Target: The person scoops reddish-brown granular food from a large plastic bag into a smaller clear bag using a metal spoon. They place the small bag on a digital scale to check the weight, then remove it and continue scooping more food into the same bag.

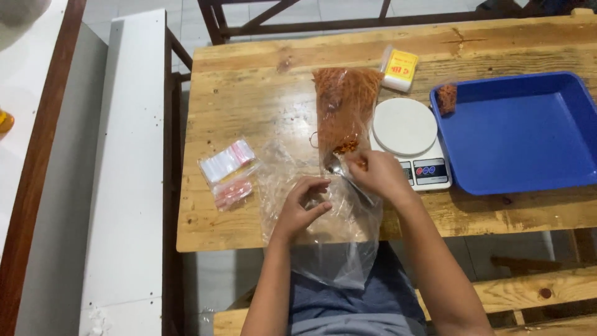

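At the far left of the wooden table [249,93] lies a pack of small zip bags [229,171]. Next, your left hand [303,208] rests on the big clear plastic bag [323,230], fingers curled and pinching its film. Your right hand [379,176] grips a metal spoon [341,168], its bowl at the mouth of the bag of orange-red snack [345,109] lying just above. Beside it stands a white kitchen scale [407,134], with a yellow box [400,67] beyond and a blue tray [522,134] at the right.
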